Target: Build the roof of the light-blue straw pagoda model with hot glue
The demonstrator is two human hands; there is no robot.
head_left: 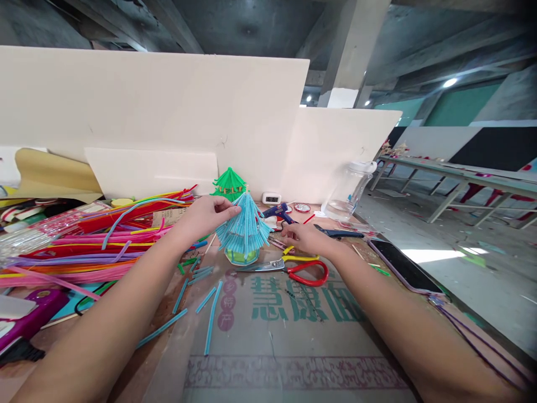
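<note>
A small tower with a blue pipe-cleaner roof (245, 229) stands on a green base in the middle of the table. My left hand (205, 217) pinches the roof's upper left side with thumb and fingers. My right hand (302, 238) rests on the table just right of the tower, fingers curled low near a yellow strip; what they hold, if anything, I cannot make out. Red-handled scissors (293, 268) lie in front of that hand. A finished green pagoda model (229, 184) stands behind the blue one.
A heap of coloured pipe cleaners (96, 240) fills the left side. Cut blue pieces (210, 308) lie scattered on the cardboard sheet (293, 347). A blue glue gun (279, 211), a small clock (271, 197), a glass jar (350, 190) and a phone (403, 266) sit to the right. White boards stand behind.
</note>
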